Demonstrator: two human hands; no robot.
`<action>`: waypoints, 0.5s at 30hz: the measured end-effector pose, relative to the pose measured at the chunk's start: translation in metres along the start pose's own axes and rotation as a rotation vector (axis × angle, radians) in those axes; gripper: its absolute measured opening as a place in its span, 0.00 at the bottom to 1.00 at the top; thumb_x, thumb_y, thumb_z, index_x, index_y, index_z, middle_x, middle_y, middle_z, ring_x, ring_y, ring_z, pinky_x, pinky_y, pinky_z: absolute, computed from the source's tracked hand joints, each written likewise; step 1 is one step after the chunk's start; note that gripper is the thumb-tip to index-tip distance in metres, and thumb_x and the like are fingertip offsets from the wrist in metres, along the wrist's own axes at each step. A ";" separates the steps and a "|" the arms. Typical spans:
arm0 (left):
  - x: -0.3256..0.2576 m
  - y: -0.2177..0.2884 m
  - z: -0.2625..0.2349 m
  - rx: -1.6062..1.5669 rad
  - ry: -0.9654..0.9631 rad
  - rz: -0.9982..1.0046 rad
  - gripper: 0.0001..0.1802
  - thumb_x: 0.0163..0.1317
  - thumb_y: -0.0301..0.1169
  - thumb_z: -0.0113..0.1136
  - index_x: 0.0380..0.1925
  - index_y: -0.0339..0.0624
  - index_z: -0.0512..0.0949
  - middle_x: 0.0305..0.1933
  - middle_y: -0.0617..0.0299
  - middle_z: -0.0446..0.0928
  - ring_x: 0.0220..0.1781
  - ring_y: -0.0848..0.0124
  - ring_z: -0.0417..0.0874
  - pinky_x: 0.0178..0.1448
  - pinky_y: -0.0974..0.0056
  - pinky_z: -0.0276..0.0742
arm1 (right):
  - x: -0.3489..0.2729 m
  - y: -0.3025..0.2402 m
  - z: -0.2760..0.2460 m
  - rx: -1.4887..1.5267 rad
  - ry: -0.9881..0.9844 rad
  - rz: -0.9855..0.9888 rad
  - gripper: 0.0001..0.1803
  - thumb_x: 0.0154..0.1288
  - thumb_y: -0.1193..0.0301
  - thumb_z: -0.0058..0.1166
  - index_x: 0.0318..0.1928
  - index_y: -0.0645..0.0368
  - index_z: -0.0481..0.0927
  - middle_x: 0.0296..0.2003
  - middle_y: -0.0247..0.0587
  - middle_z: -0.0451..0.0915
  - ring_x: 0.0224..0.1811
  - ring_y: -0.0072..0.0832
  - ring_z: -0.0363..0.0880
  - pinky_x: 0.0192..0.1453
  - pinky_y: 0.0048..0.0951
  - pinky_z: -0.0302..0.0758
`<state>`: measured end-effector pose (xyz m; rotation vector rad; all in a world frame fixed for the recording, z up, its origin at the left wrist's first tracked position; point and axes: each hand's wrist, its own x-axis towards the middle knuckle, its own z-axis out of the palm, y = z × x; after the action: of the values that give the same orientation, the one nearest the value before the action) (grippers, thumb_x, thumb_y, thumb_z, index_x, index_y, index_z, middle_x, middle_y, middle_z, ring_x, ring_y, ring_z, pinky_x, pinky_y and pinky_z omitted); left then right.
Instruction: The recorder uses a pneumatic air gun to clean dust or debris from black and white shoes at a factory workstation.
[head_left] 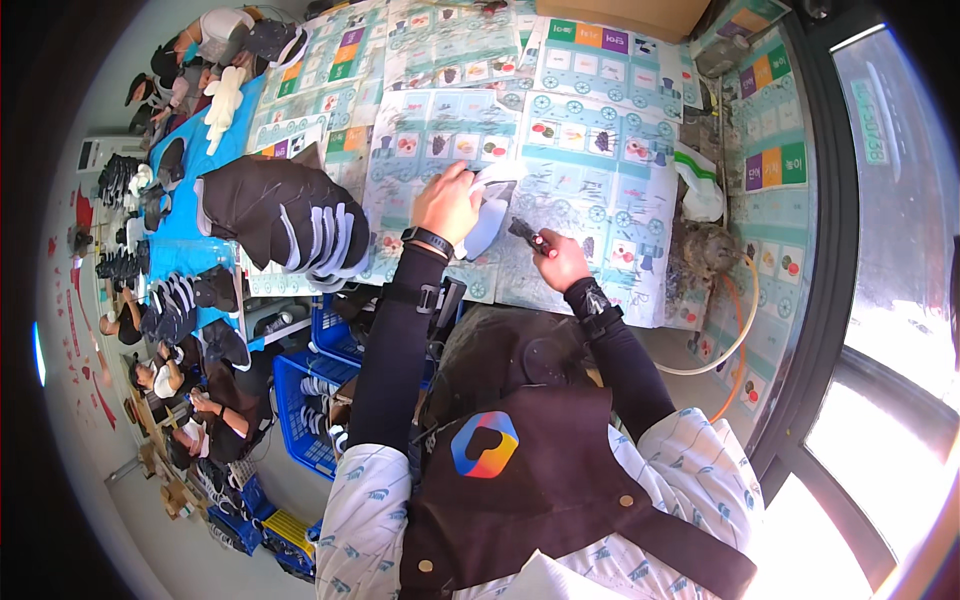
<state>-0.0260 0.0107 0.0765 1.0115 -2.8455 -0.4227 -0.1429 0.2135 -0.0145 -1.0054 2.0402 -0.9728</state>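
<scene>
Over the sheet-covered table, my left hand is closed on a pale grey-white shoe upper, its top edge bright in the sunlight. My right hand grips a short tool with a reddish handle and a dark, bristle-like head, which looks like a brush. The brush head points toward the shoe upper and stays a little apart from it. Left of my left hand lies a stack of dark shoe uppers with several pale grey collars fanned toward me.
Printed paper sheets with dark smears cover the table. At its right edge stand a grimy round pot with hoses and a white-green bag. Blue crates sit below left. Several people work along a blue-topped table.
</scene>
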 end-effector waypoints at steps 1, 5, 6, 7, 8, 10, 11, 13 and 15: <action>0.000 -0.001 0.003 -0.004 0.025 0.017 0.16 0.64 0.39 0.60 0.45 0.39 0.82 0.64 0.54 0.78 0.56 0.51 0.83 0.59 0.51 0.80 | 0.001 0.000 -0.003 -0.023 -0.038 -0.034 0.11 0.67 0.66 0.50 0.37 0.59 0.81 0.30 0.62 0.81 0.37 0.63 0.80 0.42 0.58 0.76; -0.003 -0.006 0.010 -0.016 0.084 0.061 0.13 0.63 0.36 0.61 0.41 0.39 0.81 0.56 0.57 0.80 0.51 0.52 0.83 0.55 0.51 0.80 | 0.000 -0.002 -0.003 -0.012 -0.092 -0.046 0.10 0.63 0.67 0.53 0.38 0.60 0.80 0.31 0.61 0.81 0.38 0.62 0.80 0.43 0.55 0.76; -0.003 -0.002 0.007 -0.016 0.078 0.070 0.12 0.63 0.36 0.61 0.40 0.39 0.81 0.53 0.56 0.80 0.49 0.52 0.83 0.53 0.50 0.80 | -0.002 -0.002 -0.004 -0.002 -0.073 0.026 0.11 0.58 0.68 0.56 0.40 0.60 0.80 0.31 0.60 0.81 0.39 0.61 0.80 0.43 0.52 0.76; -0.002 0.003 0.005 -0.018 0.076 0.070 0.12 0.63 0.36 0.61 0.40 0.39 0.81 0.53 0.56 0.80 0.49 0.52 0.83 0.53 0.50 0.80 | -0.001 0.000 -0.004 -0.010 0.008 0.052 0.11 0.58 0.68 0.57 0.39 0.60 0.80 0.31 0.60 0.81 0.39 0.61 0.80 0.43 0.52 0.76; -0.001 0.009 0.005 -0.021 0.060 0.065 0.12 0.62 0.35 0.61 0.39 0.39 0.81 0.50 0.56 0.79 0.47 0.51 0.82 0.52 0.50 0.80 | 0.000 0.003 -0.006 -0.011 0.007 0.055 0.11 0.58 0.68 0.57 0.39 0.60 0.80 0.31 0.60 0.81 0.39 0.61 0.80 0.43 0.52 0.76; -0.002 0.009 0.002 -0.018 0.048 0.057 0.11 0.62 0.35 0.62 0.38 0.38 0.80 0.47 0.55 0.79 0.46 0.51 0.82 0.51 0.50 0.80 | 0.003 0.001 -0.008 -0.056 0.014 0.043 0.11 0.58 0.67 0.57 0.39 0.60 0.80 0.31 0.60 0.81 0.38 0.61 0.80 0.42 0.52 0.76; -0.002 0.008 0.000 -0.007 0.012 0.037 0.13 0.62 0.36 0.61 0.41 0.38 0.80 0.50 0.55 0.79 0.48 0.51 0.82 0.52 0.51 0.80 | 0.000 -0.001 -0.005 -0.073 0.001 0.015 0.10 0.64 0.67 0.49 0.37 0.59 0.81 0.31 0.63 0.81 0.38 0.63 0.81 0.45 0.58 0.76; 0.000 0.009 0.001 0.000 -0.024 0.018 0.15 0.63 0.37 0.61 0.44 0.38 0.80 0.53 0.54 0.80 0.51 0.51 0.82 0.54 0.51 0.79 | -0.003 0.000 -0.002 -0.042 -0.048 0.031 0.11 0.64 0.66 0.49 0.38 0.58 0.82 0.32 0.63 0.82 0.39 0.63 0.81 0.45 0.58 0.77; 0.002 0.010 0.001 0.016 -0.054 0.007 0.14 0.63 0.36 0.62 0.42 0.38 0.81 0.51 0.54 0.80 0.50 0.51 0.83 0.52 0.51 0.79 | -0.005 -0.002 0.000 -0.014 -0.132 0.068 0.14 0.64 0.65 0.50 0.42 0.58 0.84 0.36 0.62 0.83 0.42 0.61 0.81 0.48 0.56 0.77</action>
<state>-0.0332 0.0169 0.0784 1.0075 -2.9043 -0.4338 -0.1394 0.2172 -0.0120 -0.9746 1.9609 -0.8357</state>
